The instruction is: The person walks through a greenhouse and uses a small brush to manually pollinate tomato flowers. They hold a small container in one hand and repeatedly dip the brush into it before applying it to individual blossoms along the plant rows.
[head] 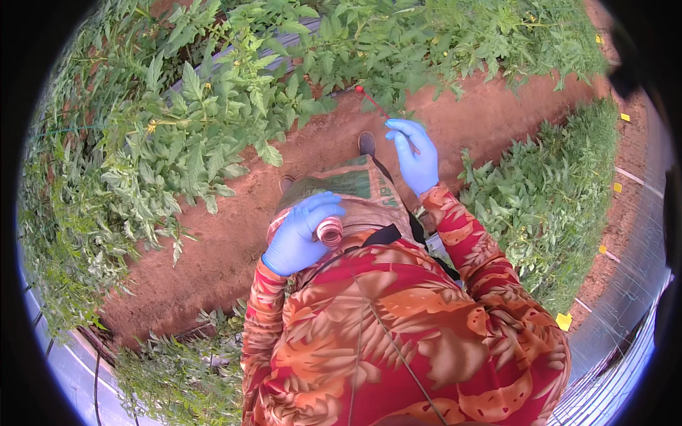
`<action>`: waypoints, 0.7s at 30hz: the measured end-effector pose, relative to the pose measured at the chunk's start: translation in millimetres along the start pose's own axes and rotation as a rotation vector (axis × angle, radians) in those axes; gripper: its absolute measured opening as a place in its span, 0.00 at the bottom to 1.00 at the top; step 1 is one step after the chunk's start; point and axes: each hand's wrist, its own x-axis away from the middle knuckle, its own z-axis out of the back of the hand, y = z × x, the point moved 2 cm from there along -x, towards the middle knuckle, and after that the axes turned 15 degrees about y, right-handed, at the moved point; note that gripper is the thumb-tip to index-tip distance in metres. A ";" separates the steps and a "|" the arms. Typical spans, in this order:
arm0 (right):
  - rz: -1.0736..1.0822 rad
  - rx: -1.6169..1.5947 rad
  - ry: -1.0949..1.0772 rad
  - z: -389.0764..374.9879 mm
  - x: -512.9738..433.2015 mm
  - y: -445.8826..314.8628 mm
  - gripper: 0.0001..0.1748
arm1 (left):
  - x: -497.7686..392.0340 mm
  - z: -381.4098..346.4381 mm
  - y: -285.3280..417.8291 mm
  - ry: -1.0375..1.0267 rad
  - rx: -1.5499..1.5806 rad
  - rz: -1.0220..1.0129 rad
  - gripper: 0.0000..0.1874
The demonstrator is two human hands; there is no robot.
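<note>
My right hand [416,160], in a blue glove, pinches a thin red stick [377,104] between thumb and fingers. A round red tip [359,89] ends the stick, close to the leaves of the tomato plants [367,58] ahead. In front of my waist, my left hand [299,234], also gloved in blue, is curled around a small reddish-pink cylindrical container [330,231]. Its round end faces toward my right side; what is inside cannot be made out. Beneath the hands hangs an apron of sack-like cloth [341,183] bearing printed writing.
A reddish soil path [213,239] runs between rows of leafy plants with some yellow flowers. Another row [538,191] grows at my right. Yellow cards [563,321] hang along the right side near clear sheeting [613,298]. My shoe [366,142] stands on the path.
</note>
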 end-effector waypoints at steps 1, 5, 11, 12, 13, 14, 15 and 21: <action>0.009 -0.029 0.024 8.1 -7.4 5.2 0.14 | -11.0 -6.8 1.7 -0.006 -0.016 0.002 0.27; 0.002 -0.137 0.090 50.9 -49.1 38.4 0.13 | -59.9 -49.4 12.3 -0.005 -0.092 0.005 0.28; 0.016 -0.191 0.107 114.0 -131.5 94.9 0.13 | -129.0 -123.7 24.9 0.003 -0.080 0.110 0.29; 0.013 -0.201 0.100 118.4 -147.1 105.2 0.13 | -137.2 -134.1 25.9 0.006 -0.087 0.127 0.29; 0.006 -0.209 0.094 121.9 -158.3 114.3 0.13 | -143.3 -143.3 27.8 0.006 -0.093 0.146 0.29; -0.007 -0.203 0.080 125.1 -167.8 123.3 0.13 | -148.9 -151.0 29.5 0.009 -0.096 0.167 0.29; -0.016 -0.217 0.065 124.2 -176.0 132.0 0.13 | -153.6 -157.8 31.1 0.010 -0.099 0.187 0.29; -0.071 -0.241 0.015 114.0 -196.0 167.4 0.13 | -167.7 -180.3 37.3 0.008 -0.130 0.245 0.29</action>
